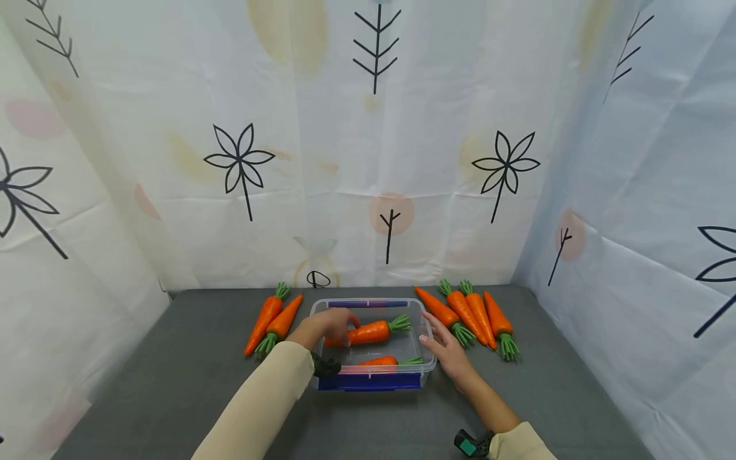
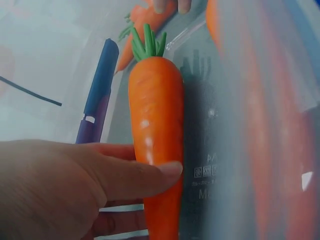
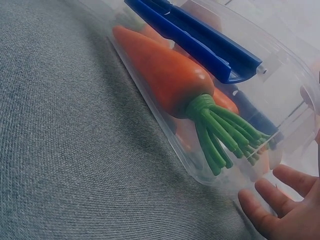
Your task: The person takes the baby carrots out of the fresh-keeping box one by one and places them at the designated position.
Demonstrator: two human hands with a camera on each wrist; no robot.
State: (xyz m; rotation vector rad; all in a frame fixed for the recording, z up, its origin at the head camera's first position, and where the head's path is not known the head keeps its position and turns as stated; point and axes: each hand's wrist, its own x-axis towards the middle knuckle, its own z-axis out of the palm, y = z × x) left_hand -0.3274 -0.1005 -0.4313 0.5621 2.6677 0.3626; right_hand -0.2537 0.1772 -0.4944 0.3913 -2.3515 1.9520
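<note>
A clear plastic box [image 1: 427, 355] with blue clips stands on the grey table. My left hand [image 1: 332, 323] reaches into it and grips an orange toy carrot [image 1: 372, 332] with green leaves. In the left wrist view my thumb lies across that carrot [image 2: 155, 115], with the left hand [image 2: 145, 182] curled round it beside a blue clip [image 2: 97, 95]. A second carrot [image 1: 382, 361] lies at the front of the box. My right hand [image 1: 444, 345] is open, its straight fingers against the box's right wall. The right wrist view shows the right hand's fingers [image 3: 280, 200] by the box [image 3: 220, 175] and the front carrot [image 3: 165, 75].
Two carrots [image 1: 273, 323] lie left of the box and several carrots [image 1: 473, 314] lie right of it, just beyond my right hand. White patterned cloth walls close the back and both sides. Grey table [image 1: 172, 383] spreads around the box.
</note>
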